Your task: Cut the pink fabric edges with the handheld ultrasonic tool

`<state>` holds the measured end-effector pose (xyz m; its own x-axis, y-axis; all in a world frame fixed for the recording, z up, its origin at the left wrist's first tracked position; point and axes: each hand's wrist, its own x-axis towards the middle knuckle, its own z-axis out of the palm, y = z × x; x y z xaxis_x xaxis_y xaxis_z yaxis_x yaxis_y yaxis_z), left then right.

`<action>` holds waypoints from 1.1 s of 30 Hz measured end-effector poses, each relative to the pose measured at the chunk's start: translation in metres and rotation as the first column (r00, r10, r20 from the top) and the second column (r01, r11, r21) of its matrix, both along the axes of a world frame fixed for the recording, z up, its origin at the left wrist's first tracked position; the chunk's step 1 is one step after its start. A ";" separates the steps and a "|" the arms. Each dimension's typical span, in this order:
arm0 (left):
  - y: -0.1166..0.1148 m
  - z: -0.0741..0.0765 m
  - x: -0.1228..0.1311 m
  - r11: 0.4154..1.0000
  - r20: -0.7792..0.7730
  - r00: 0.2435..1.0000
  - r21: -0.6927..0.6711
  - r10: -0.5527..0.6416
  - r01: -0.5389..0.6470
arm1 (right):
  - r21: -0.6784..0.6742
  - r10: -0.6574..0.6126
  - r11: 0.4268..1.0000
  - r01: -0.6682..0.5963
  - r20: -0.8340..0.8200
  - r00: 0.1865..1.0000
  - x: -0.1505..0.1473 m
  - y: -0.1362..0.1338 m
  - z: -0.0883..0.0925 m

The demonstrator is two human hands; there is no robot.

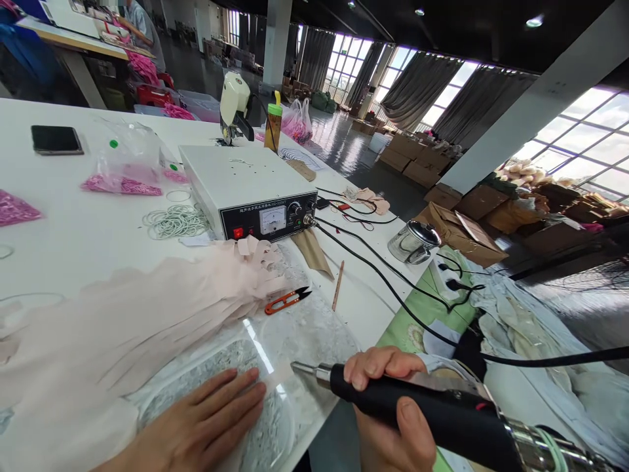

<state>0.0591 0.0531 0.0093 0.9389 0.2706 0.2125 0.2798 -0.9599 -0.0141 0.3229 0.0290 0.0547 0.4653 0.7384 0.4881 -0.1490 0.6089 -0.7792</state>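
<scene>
Right hand wrapped around black handheld tool, metal tip inside bench's near edge, left hand flat, grasping nothing, on clear sheet, pale fabric beside.

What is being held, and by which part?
The right grip holds a black tool by the front of its handle; the left grip lies flat, holding nothing.

The black tool (rear end) is cropped.

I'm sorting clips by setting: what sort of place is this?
Probably a garment or textile workshop: pale fabric and orange-handled thread snips lie on the white worktable, with cardboard boxes in the large hall beyond.
</scene>
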 end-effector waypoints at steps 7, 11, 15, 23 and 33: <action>-0.002 0.021 0.007 1.000 0.108 0.994 -0.025 0.013 -0.011 | -0.034 -0.027 0.999 0.027 -0.028 0.999 -0.002 0.000 0.006; -0.004 0.029 0.007 0.996 0.103 0.994 -0.088 0.033 -0.024 | -0.043 -0.031 0.999 0.030 -0.034 0.999 -0.004 0.000 0.009; -0.006 0.029 0.006 0.991 0.101 0.993 -0.128 0.062 -0.048 | -0.064 0.053 0.997 -0.053 -0.001 0.999 -0.011 0.000 0.008; -0.003 0.028 0.008 0.993 0.054 0.998 -0.119 0.024 -0.018 | -0.047 0.069 0.997 -0.067 0.032 0.997 -0.023 0.000 0.008; -0.007 0.026 0.006 0.996 0.108 0.993 -0.084 0.052 -0.043 | -0.045 0.120 0.992 -0.121 -0.010 0.993 -0.023 0.000 0.008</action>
